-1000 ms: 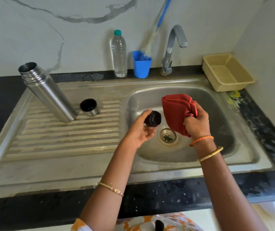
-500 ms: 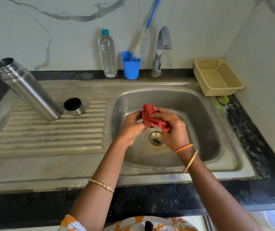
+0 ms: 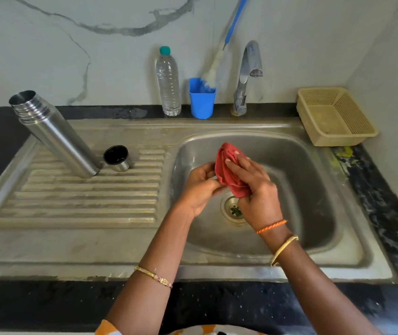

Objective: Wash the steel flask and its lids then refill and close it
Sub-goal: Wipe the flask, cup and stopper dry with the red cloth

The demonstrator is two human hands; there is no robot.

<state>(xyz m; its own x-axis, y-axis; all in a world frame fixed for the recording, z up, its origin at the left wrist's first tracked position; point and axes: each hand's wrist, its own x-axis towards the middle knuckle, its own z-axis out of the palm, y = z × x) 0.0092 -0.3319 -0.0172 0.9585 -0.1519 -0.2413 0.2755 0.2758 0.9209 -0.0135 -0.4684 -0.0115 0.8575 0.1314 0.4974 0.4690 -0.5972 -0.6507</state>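
1. Over the sink [image 3: 352, 250], both hands meet: right hand [image 3: 257, 189] clutches a red cloth [image 3: 229, 175]; left hand [image 3: 199, 187] curls round something hidden beneath it.
2. On the draining board, the open flask [image 3: 55, 135] stands, cup lid [image 3: 117, 157] just beside.
3. Bottle [image 3: 168, 83], blue cup [image 3: 201, 100], tap [image 3: 247, 76], basket [image 3: 335, 117] behind.

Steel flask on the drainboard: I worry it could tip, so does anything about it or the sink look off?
The open steel flask appears to lean in this wide-angle view, though its base sits on the ribbed drainboard beside the small steel cup lid. Green debris sits in the sink drain.
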